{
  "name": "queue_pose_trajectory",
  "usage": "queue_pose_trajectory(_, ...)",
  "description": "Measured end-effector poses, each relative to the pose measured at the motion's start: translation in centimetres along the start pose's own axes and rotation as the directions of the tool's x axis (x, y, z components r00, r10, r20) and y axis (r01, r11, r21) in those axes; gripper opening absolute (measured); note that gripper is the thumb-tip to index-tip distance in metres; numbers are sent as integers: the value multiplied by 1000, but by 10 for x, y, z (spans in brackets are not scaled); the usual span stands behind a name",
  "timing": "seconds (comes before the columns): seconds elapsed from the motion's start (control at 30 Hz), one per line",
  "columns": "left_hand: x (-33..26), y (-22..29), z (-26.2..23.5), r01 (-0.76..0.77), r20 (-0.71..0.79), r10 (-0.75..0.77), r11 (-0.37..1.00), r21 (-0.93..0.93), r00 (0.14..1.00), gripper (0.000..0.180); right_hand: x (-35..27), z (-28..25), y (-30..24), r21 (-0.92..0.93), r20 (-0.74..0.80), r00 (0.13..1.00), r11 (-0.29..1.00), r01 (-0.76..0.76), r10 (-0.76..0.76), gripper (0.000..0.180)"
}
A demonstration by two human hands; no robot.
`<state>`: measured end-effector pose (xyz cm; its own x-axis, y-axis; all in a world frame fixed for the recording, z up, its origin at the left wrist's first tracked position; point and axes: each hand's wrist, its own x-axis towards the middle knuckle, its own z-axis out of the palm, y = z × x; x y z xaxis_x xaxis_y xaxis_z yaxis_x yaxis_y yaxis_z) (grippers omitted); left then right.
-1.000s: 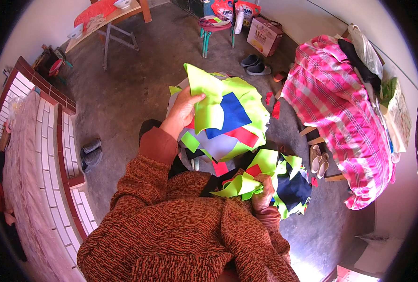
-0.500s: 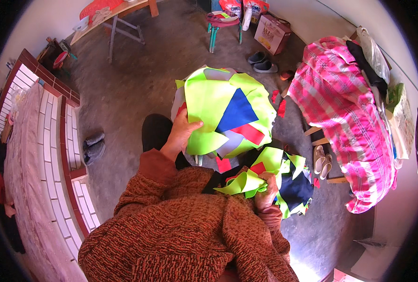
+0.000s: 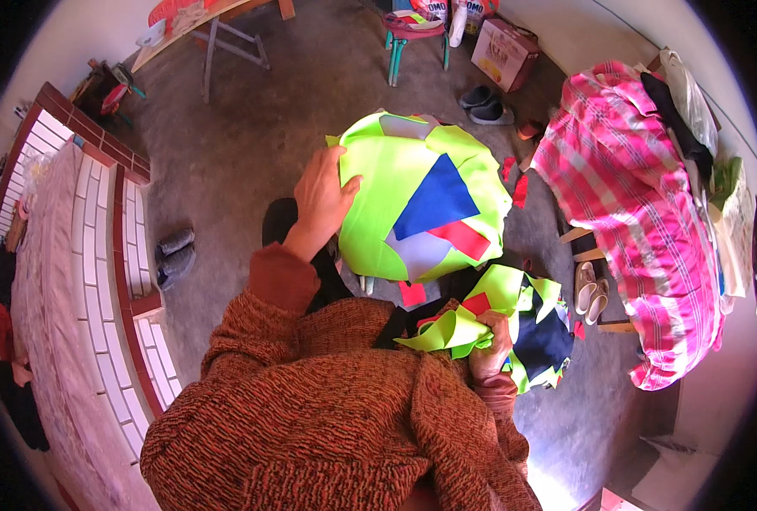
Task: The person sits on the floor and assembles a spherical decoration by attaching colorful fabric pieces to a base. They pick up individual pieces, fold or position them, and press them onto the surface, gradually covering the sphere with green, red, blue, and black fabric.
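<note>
A round heap of cloth pieces, mostly bright yellow-green with grey patches, lies in front of me. A blue triangular cloth piece and a red strip lie on its top. My left hand rests against the heap's left edge, thumb apart from the fingers, touching the yellow-green cloth. My right hand is closed on a bunch of cloth scraps, yellow-green with some red, close to my body. Beside it sits a second pile of scraps, dark blue and yellow-green.
Red scraps lie on the concrete floor. A small green-legged stool and a carton stand far ahead. Pink checked cloth covers furniture on the right. Dark shoes, grey shoes and light shoes sit around.
My left hand has moved up along the heap's left edge. The yellow-green cloth there now lies flatter, its lower corner no longer lifted. My right hand keeps its bunch of scraps.
</note>
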<state>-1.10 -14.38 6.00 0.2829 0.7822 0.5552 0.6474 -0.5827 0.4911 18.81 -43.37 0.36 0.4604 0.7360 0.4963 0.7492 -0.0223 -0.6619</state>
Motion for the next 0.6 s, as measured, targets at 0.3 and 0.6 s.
queue_pose_trajectory(0.3, 113, -28, 75, -137, 322, 5, 911, 389, 947, 46, 3, -1, 2, -36, 40, 999, 999, 13, -11, 23)
queue_pose_trajectory(0.6, 152, -44, 88, 150, 343, -76, 969, -194, 936, 18, 4, 0, 4, -50, 71, 997, 998, -35, 38, 23)
